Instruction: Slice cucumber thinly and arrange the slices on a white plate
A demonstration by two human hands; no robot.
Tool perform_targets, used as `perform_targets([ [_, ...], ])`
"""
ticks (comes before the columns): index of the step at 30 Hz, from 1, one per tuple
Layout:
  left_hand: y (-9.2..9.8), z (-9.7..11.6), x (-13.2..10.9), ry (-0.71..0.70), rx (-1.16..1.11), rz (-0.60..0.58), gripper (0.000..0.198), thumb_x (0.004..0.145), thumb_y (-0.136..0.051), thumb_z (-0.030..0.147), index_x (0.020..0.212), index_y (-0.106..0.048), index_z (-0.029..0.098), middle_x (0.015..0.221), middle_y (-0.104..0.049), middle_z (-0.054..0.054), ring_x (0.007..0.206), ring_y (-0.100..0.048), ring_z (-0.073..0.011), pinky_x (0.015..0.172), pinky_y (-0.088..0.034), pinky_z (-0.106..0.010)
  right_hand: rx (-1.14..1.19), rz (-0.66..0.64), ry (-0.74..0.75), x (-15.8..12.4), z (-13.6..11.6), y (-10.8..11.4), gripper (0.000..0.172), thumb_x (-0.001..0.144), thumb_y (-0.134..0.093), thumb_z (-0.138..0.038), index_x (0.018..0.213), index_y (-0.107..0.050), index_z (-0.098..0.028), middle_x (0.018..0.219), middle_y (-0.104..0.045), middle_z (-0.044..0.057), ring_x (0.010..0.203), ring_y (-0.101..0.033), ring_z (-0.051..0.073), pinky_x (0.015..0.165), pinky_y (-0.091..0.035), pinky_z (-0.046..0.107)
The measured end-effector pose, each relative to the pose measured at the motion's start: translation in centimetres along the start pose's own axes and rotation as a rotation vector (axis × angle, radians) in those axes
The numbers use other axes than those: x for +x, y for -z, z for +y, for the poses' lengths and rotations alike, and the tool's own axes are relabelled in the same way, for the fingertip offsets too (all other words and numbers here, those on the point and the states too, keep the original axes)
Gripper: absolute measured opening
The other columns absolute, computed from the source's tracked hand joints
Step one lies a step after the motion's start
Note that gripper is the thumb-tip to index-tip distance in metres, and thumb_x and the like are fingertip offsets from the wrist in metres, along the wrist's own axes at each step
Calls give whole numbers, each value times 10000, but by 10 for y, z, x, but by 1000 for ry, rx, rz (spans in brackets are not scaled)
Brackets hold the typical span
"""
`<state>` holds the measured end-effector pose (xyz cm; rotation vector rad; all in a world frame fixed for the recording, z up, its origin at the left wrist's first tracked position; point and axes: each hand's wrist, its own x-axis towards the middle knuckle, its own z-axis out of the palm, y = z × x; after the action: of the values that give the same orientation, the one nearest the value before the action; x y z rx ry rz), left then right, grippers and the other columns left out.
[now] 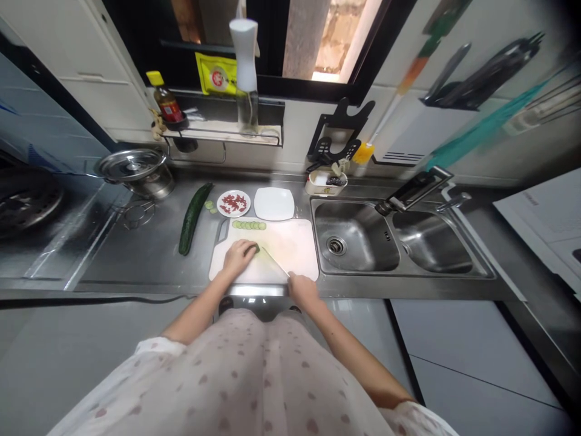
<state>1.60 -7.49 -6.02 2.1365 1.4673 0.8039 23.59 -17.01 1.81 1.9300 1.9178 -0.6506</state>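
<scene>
Nearest the camera, pale spotted blouse (pixel 227 375) across the lower foreground. At centre, on the white cutting board (pixel 299 242), short cucumber piece (pixel 257 247), mostly covered by the left hand (pixel 238 257), with only the right-facing end exposed; long axis too hidden to tell. Left hand bent over the cucumber piece, gripping it, fingers directed rightward. Just right of the exposed end, tip of the knife (pixel 276 262), contact impossible to confirm; blade oblique, slanting back toward the body and rightward to the right hand (pixel 303 290), closed around the handle at the board's near edge. Nearer to the cucumber piece: left hand. Beyond, along the far left of the board, row of pale green slices (pixel 249 225). Farther outward, plate (pixel 220 206) of red pieces (pixel 233 203) and square white plate (pixel 274 203); at left, whole cucumber (pixel 194 219), lengthwise away from the body; at right, double sink (pixel 363 242).
</scene>
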Motion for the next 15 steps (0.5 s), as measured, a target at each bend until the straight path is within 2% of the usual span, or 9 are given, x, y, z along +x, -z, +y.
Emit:
perform_targets([
  [6, 5, 3, 13, 106, -84, 97, 277, 904, -496, 383, 1020, -682, 216, 1049, -664, -64, 1003, -579, -208, 930, -447, -364, -88, 196, -40, 8, 14, 15, 288, 921, -392, -179, 1152, -563, -200, 991, -647, 131, 939, -591, 232, 738, -365, 300],
  [10, 8, 12, 24, 13, -146, -29, 288, 866, -552, 423, 1007, -698, 219, 1042, -669, -63, 1007, -584, -213, 942, -442, -378, -103, 287, -19, 9, 17, 18, 305, 912, -404, -179, 1174, -558, -174, 992, -631, 140, 924, -555, 240, 757, -341, 314],
  [15, 8, 30, 32, -125, -156, -234, 337, 790, -637, 472, 1013, -714, 231, 1053, -664, -69, 1010, -585, -228, 927, -442, -368, -120, 315, -7, 7, 16, 19, 332, 918, -379, -159, 1206, -545, -168, 989, -622, 138, 919, -532, 242, 759, -321, 321],
])
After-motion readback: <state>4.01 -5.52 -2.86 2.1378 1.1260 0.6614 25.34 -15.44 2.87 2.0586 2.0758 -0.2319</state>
